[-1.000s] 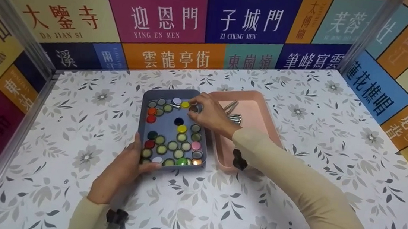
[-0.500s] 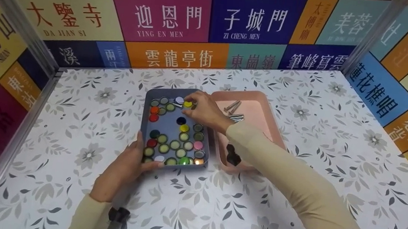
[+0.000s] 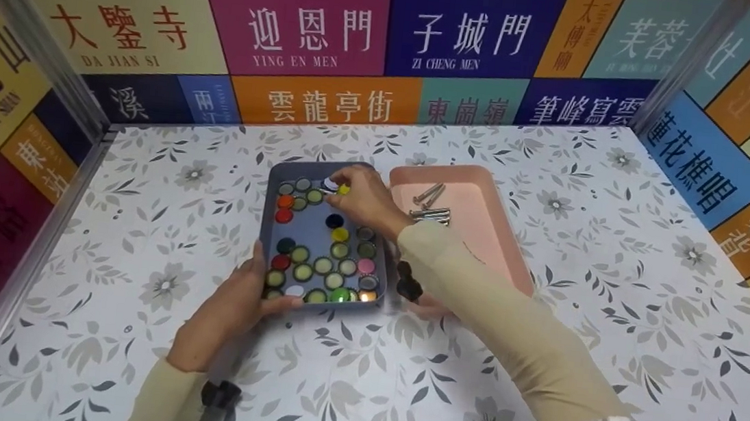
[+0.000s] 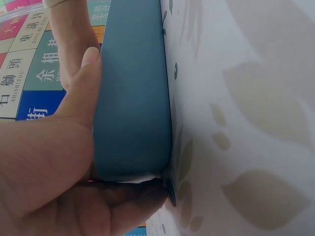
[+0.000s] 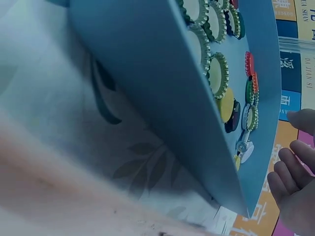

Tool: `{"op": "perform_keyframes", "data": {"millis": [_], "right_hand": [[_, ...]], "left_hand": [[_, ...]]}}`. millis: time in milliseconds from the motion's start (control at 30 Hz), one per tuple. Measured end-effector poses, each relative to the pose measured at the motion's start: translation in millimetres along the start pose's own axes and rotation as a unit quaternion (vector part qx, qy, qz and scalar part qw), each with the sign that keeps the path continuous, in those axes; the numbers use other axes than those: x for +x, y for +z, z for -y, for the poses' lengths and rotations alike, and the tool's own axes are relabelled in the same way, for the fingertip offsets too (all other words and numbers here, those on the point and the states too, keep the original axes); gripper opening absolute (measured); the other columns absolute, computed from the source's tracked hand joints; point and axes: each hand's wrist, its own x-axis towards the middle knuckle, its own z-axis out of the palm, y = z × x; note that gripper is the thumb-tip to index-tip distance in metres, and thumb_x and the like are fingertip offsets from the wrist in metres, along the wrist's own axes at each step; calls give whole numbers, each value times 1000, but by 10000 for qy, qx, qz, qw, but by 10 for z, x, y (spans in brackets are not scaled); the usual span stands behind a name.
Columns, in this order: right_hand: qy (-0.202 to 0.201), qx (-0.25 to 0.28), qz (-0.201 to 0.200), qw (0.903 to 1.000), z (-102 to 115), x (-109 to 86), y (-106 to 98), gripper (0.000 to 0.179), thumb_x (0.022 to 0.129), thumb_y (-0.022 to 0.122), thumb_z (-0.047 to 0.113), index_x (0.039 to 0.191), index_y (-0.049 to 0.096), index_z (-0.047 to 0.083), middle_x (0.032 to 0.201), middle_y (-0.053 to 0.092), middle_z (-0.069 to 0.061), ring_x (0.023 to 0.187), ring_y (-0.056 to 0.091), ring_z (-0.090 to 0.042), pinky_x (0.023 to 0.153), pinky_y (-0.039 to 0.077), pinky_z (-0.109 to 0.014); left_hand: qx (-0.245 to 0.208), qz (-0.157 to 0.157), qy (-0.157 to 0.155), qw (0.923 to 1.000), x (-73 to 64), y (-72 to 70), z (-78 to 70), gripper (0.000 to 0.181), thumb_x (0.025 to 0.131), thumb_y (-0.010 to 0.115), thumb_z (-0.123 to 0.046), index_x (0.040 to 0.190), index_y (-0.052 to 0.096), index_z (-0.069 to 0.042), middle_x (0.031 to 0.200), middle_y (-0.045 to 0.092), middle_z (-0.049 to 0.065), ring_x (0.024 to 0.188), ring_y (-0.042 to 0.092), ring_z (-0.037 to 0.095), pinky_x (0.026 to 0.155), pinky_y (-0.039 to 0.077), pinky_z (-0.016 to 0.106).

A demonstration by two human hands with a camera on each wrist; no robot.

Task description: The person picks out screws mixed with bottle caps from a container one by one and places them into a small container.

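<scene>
My left hand (image 3: 224,309) grips the near left corner of a blue-grey tray (image 3: 310,228), thumb along its near wall and fingers at the left side. Bottle caps (image 3: 323,265) of several colours lie in the tray, many with the inner side up. My right hand (image 3: 368,199) hovers over the far part of the tray, covering some of it. Its thumb and fingers stand apart in the right wrist view, with nothing visible between them. Below them, a metal screw (image 5: 242,146) lies beside a white cap (image 5: 247,152).
A pink tray (image 3: 484,224) stands against the right side of the blue-grey one. Several metal screws (image 3: 431,216) lie in its far left part, and my right sleeve (image 3: 489,311) passes over it. Printed panels (image 3: 296,27) rise behind the table (image 3: 174,219).
My right hand has moved left across the far part of the blue-grey tray, uncovering more screws in the pink tray. My left hand keeps its grip on the corner.
</scene>
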Motion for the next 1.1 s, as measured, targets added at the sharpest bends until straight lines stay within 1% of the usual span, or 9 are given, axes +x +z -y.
{"op": "perform_keyframes", "data": {"millis": [167,400,633,900,1100], "right_hand": [[119,75,-118,9998,5,46,21,43,93,72,23,130,64,3,132,64,-13,126,59,-30,106,49,-40],[186,214,-308,9991,0,76,38,42,92,73,23,128,66,3,130,66,-13,122,61,-27,105,50,-40],[316,318,-421,9981,23,114,71,40,93,72,21,128,66,3,130,66,-15,122,61,-27,103,50,-39],[693,482,-527,9950,67,125,143,37,94,70,17,127,65,2,128,65,-13,119,61,-26,100,51,-40],[661,431,-717,9943,70,180,186,33,94,69,14,124,68,1,125,67,-14,117,63,-27,99,52,-40]], "left_hand": [[-20,-21,35,10000,12,5,19,124,87,72,-50,154,-12,10,157,23,38,145,32,50,120,28,58],[-63,18,-32,10000,33,14,34,124,87,72,-51,155,-14,8,158,22,36,146,31,48,122,26,57],[-4,-69,-83,9999,17,0,21,120,87,72,-50,155,-7,9,160,23,34,148,30,46,121,27,57],[-75,37,-74,9999,29,9,27,124,86,70,-53,155,-12,8,160,19,36,147,29,48,122,26,57],[-61,53,-88,9999,29,-3,31,124,86,71,-53,155,-13,8,160,19,36,147,28,48,122,25,57]]}}
